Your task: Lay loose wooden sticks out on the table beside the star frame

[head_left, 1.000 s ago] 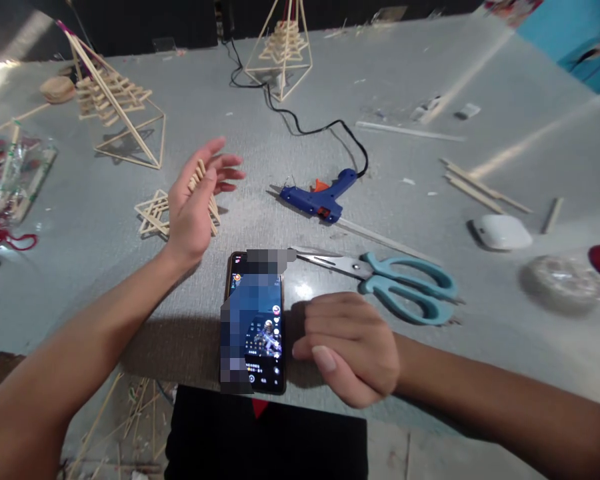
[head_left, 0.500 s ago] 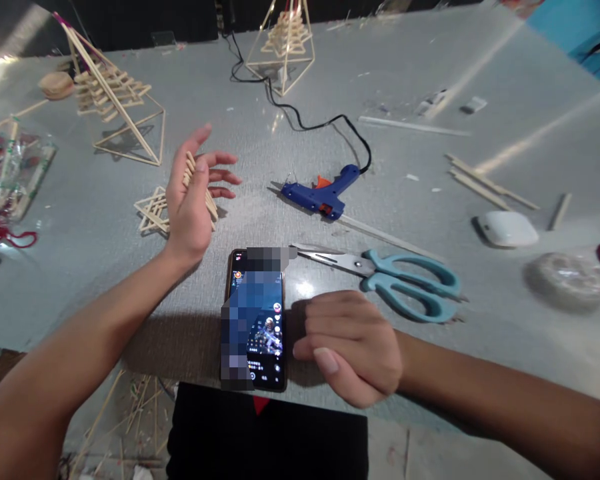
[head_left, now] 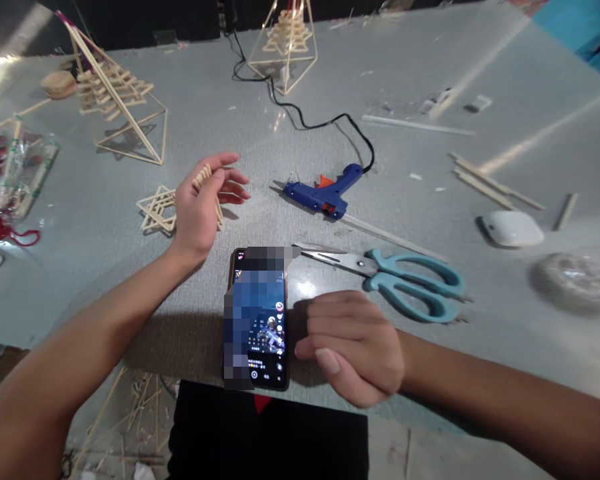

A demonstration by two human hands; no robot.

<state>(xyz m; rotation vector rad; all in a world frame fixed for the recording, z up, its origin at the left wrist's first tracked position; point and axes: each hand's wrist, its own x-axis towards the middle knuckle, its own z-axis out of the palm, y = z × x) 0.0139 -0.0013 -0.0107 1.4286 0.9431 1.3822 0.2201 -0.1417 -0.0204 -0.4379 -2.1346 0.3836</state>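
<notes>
Left hand hovers over the stick star, fingers loosely spread, edge-on to camera; a stick piece shows against the fingers, can't tell if it's gripped. Star lies flat on the table, partly hidden behind the hand. Right hand curled into a loose fist, holding nothing, resting just beside the phone. Scissors and glue gun lie near.

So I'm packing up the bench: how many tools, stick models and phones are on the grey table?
Tools: 2, a blue hot glue gun and teal-handled steel scissors.
Wooden stick pyramid models: 2, left and far.
Flat wooden stick stars: 1, beside the left hand.
Black smartphones: 1.
Total: 6.
</notes>
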